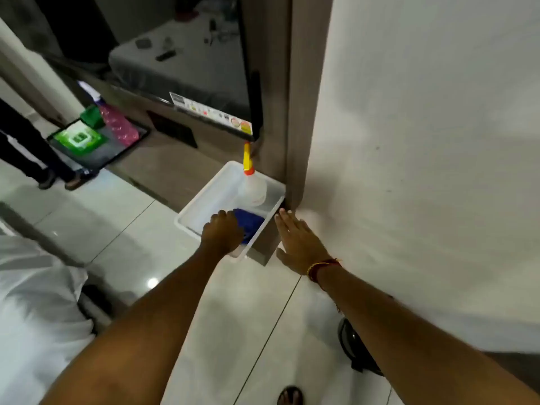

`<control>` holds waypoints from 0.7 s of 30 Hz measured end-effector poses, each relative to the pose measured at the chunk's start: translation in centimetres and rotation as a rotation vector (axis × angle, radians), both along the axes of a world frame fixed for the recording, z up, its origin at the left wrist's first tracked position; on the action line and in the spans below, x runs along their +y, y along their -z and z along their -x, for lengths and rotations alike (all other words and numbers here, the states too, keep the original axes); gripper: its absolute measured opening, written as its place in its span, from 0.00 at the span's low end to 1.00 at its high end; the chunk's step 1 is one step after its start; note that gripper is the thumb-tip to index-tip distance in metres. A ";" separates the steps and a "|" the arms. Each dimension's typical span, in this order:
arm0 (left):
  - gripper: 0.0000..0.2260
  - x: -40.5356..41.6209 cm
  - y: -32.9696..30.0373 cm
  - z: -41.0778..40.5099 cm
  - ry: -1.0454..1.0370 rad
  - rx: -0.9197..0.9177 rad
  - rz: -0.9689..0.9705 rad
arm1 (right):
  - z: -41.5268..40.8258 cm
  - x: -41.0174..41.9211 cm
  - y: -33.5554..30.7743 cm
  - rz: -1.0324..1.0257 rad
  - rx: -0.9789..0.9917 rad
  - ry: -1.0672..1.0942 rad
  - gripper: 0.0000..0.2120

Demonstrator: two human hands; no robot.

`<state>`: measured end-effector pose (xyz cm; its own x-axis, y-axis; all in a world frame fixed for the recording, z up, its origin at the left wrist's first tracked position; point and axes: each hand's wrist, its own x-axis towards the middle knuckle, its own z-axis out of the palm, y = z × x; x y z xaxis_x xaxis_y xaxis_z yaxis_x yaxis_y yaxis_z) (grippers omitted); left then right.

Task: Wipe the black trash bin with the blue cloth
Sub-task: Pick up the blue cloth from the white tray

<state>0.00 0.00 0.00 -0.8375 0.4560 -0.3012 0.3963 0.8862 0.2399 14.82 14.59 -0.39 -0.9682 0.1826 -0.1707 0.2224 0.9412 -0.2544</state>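
The blue cloth (252, 222) lies crumpled in the near right corner of a white plastic tub (204, 195) on a low wooden ledge. My left hand (222, 232) reaches into the tub, its fingers curled down onto the cloth. Just right of the tub, my right hand (298, 244) is flat with fingers spread, by the corner of the wooden panel. The black trash bin (352, 344) stands on the floor at the lower right against the white wall, mostly hidden behind my right forearm.
A clear spray bottle (253, 189) with a yellow and orange nozzle stands in the tub's far corner. A black tray (117, 151) with green packs sits further left on the ledge. Another person's legs (29, 150) stand at the left. White bedding (35, 287) fills the lower left.
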 end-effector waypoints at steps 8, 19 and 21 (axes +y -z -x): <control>0.25 0.6 8.7 6.1 -0.301 -0.222 -0.040 | 4.7 -1.2 9.3 0.020 -0.046 -0.100 0.40; 0.14 3.3 6.3 4.8 -0.619 -0.169 -0.540 | 3.6 0.0 9.3 0.109 0.002 -0.093 0.41; 0.11 4.2 4.0 1.7 -0.591 0.013 -0.663 | 2.1 1.5 8.4 0.165 0.033 -0.036 0.39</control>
<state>-1.67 4.25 -4.00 -0.9928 0.0253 -0.1175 -0.0758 0.6273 0.7751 12.75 16.14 -8.82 -0.9792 0.1200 -0.1636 0.1785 0.8930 -0.4131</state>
